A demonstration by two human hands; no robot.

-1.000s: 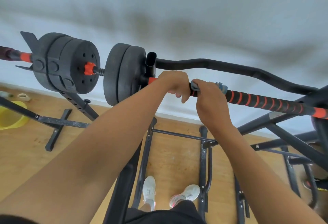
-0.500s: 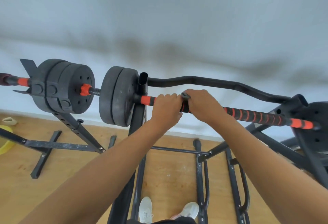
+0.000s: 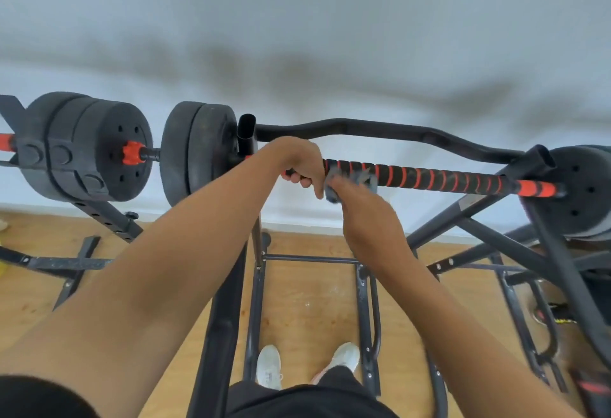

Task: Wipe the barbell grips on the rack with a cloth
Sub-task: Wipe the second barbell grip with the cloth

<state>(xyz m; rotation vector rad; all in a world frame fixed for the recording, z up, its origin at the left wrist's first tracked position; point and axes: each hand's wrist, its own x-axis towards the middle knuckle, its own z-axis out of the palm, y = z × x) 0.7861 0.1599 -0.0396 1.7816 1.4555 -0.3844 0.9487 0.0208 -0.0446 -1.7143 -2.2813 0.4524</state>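
Note:
A barbell rests across the rack, its grip (image 3: 439,178) wrapped in black foam with a red spiral. My left hand (image 3: 299,161) is closed around the grip near its left end, beside the rack's left upright (image 3: 247,134). My right hand (image 3: 362,206) sits just below and in front of the bar, next to my left hand, closed on a grey-blue cloth (image 3: 358,181). The cloth is bunched against the grip's underside and partly hidden by my fingers. My right hand is blurred by motion.
Black weight plates (image 3: 198,153) sit left of the upright, and another plate (image 3: 585,192) sits at the bar's right end. A second loaded bar (image 3: 86,148) is racked far left. A curved black bar (image 3: 380,131) runs behind. Rack legs cross the wooden floor (image 3: 310,305) around my feet.
My right hand has come off the top of the bar and dropped lower, so the cloth now shows under the grip. My left hand stays on the bar. The camera has shifted.

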